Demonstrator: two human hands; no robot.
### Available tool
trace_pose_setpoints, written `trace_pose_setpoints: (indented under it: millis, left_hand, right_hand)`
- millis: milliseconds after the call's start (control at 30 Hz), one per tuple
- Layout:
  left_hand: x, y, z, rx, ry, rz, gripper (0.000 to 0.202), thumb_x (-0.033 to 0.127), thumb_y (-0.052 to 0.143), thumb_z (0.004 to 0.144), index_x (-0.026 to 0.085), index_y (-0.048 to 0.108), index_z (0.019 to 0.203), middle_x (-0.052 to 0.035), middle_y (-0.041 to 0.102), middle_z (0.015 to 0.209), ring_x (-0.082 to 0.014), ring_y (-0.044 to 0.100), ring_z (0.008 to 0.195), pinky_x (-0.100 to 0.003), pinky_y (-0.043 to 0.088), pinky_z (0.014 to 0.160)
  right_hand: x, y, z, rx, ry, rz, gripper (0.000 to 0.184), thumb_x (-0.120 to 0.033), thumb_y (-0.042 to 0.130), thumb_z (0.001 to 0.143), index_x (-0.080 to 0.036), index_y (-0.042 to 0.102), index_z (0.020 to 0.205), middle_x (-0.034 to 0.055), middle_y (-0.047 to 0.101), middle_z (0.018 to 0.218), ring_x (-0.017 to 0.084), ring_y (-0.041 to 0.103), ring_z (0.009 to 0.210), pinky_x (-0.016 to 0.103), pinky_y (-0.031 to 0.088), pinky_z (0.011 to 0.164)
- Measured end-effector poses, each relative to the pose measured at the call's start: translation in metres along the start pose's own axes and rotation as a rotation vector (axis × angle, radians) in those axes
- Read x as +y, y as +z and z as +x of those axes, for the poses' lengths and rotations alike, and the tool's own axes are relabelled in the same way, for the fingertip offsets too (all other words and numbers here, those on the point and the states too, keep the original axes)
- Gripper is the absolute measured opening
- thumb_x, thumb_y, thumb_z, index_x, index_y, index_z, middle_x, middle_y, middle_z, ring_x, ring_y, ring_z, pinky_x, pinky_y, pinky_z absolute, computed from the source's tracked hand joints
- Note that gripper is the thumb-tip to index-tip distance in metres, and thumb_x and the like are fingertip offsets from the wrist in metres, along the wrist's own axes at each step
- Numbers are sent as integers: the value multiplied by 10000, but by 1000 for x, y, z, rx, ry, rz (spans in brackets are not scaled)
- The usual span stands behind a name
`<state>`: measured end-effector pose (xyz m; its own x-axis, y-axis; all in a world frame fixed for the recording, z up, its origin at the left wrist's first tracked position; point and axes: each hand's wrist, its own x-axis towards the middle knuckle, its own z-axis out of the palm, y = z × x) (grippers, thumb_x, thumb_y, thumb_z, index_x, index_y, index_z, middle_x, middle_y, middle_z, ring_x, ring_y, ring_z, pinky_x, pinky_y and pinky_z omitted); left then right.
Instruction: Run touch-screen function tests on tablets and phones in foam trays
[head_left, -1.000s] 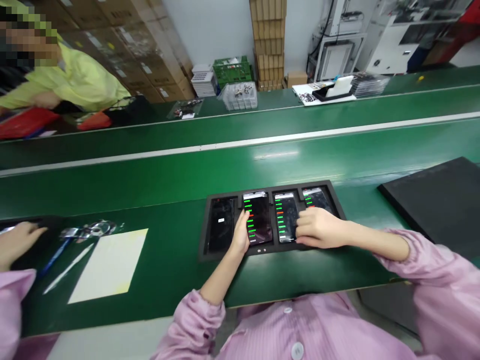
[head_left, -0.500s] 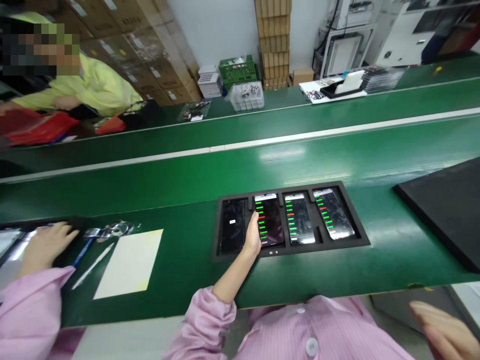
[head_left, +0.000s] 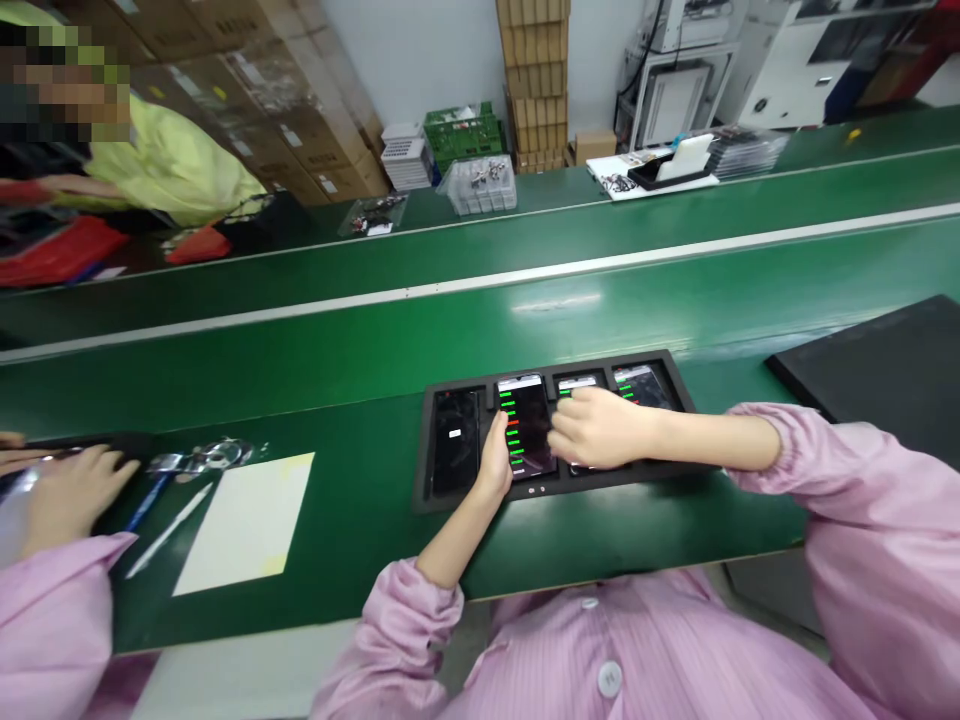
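Note:
A black foam tray (head_left: 547, 488) lies on the green bench and holds several phones side by side. My left hand (head_left: 495, 465) grips the left edge of the second phone (head_left: 527, 425), whose screen shows green and red lines. My right hand (head_left: 596, 428) lies over the third phone (head_left: 576, 384), fingers bent and reaching towards the second phone's screen. The leftmost phone (head_left: 454, 450) is dark. The rightmost phone (head_left: 641, 385) is lit and partly hidden by my right wrist.
A white sheet (head_left: 247, 520), a white pen (head_left: 161, 545) and a blue pen lie left of the tray. A co-worker's hand (head_left: 71, 490) in a pink sleeve rests at far left. A black mat (head_left: 885, 365) lies right. A person in yellow sits beyond the belt.
My right hand left the tray, dropped low to the right, and has come back over the third phone. My left hand has stayed on the second phone.

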<state>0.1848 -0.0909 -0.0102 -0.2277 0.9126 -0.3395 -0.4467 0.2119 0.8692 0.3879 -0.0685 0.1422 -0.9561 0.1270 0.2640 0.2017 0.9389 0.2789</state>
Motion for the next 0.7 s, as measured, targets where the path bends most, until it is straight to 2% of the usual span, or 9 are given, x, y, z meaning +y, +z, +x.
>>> trace_pose_setpoints:
  millis: [67,100,167,233,333,433,500,600,700]
  left_hand:
    - [5,3,-4,-19,21,9,403,495,713,804,215,683,1093,-57,685,1239,-261,565,1265,-380,412,1100]
    - [7,5,-6,-33,30,20,392,463,728,790,223,682,1097,-55,683,1238,-264,568,1257,-375,415,1091]
    - [11,6,-10,-58,41,61,370,383,738,757,230,679,1089,-47,691,1205,-264,575,1235,-360,417,1074]
    - [14,7,-13,-68,48,127,372,288,717,704,229,673,1069,-34,706,1112,-255,599,1169,-341,430,1041]
    - [17,4,-15,-111,47,215,505,161,648,591,230,645,1092,-6,691,984,-225,628,1004,-312,466,946]
    - [19,-1,-17,-186,36,244,677,102,605,506,230,598,1171,1,675,967,-206,624,906,-296,483,865]
    - [20,-3,-18,-224,15,237,721,91,623,491,229,585,1198,-8,680,993,-217,631,915,-304,490,860]
    - [20,0,-18,-203,-60,153,591,220,713,606,246,603,1187,-36,685,1109,-266,628,1064,-357,484,950]
    - [18,5,-16,-77,-95,102,454,389,708,741,263,619,1168,-45,660,1227,-272,562,1229,-370,429,1048]
  right_hand:
    - [-2,16,-2,-229,347,18,251,-361,601,1013,-137,700,954,118,604,876,247,532,865,334,376,719]
    - [-6,25,-7,-318,523,14,335,-448,635,993,-142,701,1111,171,610,1037,295,526,983,360,381,773]
    - [-16,40,-23,-464,803,9,597,-611,644,944,-227,580,1396,232,509,1309,385,464,1140,424,372,844]
    - [-29,49,-39,-570,948,27,728,-699,603,921,-336,412,1522,242,434,1404,422,442,1173,461,363,858]
    - [-54,47,-56,-626,973,51,732,-726,552,927,-371,358,1536,256,482,1340,407,480,1122,452,368,830]
    - [-80,33,-67,-619,921,75,721,-742,575,901,-348,453,1493,260,526,1271,398,493,1091,448,374,812]
    - [-92,26,-71,-596,907,99,708,-748,594,886,-330,523,1452,255,555,1219,401,489,1084,458,374,819]
    - [-89,28,-64,-526,955,110,695,-753,585,887,-336,538,1441,259,528,1274,411,478,1089,462,381,818]
    - [-66,41,-47,-484,1113,82,723,-737,578,903,-368,426,1506,263,408,1429,417,470,1112,470,392,821]
